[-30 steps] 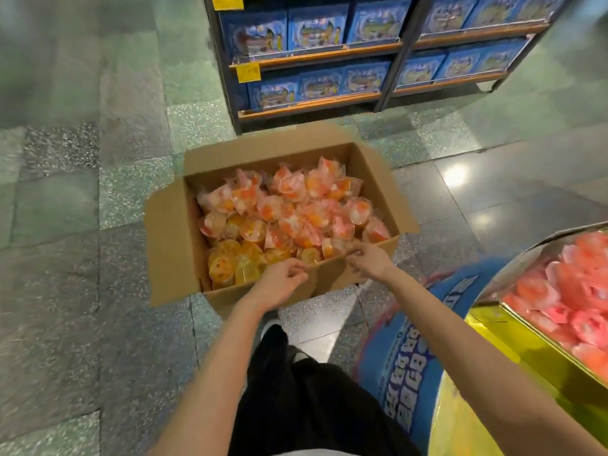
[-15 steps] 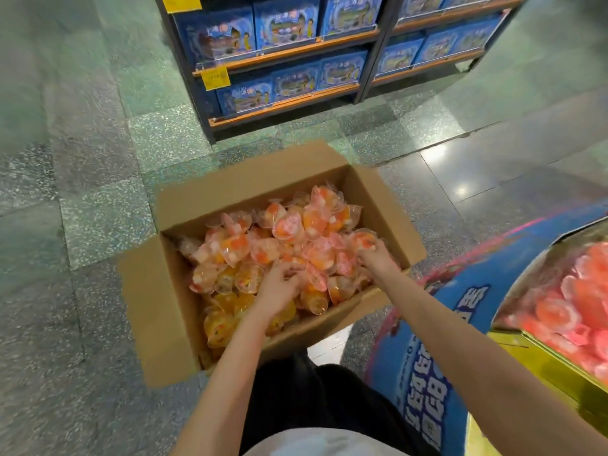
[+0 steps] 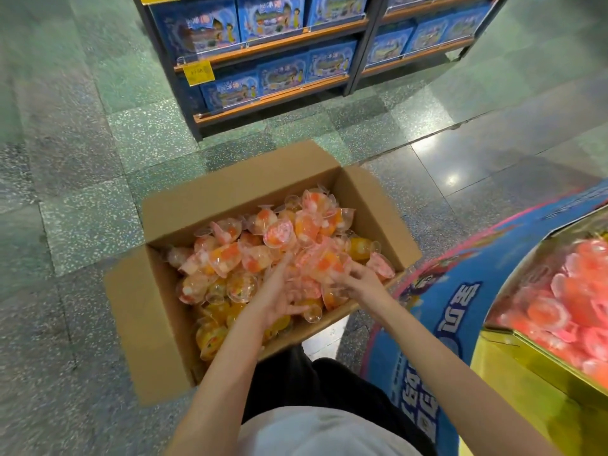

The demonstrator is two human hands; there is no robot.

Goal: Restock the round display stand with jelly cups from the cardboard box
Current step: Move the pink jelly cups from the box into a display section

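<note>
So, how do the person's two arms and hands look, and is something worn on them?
Both forearms are bare: no sleeve reaches them in the picture. The left hand and the right hand wear no gloves, and no watch, ring or bracelet shows. The fingers are a little blurred, so the nails cannot be judged.

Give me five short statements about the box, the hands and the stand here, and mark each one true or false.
1. Both hands are down among the jelly cups in the cardboard box. True: the left hand and right hand are both in the pile.
2. The box stands on a shelf. False: it stands on the tiled floor.
3. The display stand is on the person's right. True.
4. The stand's tray holds nothing. False: pink cups lie in it.
5. The shelves behind the box carry red tins. False: they carry blue boxes.
</note>
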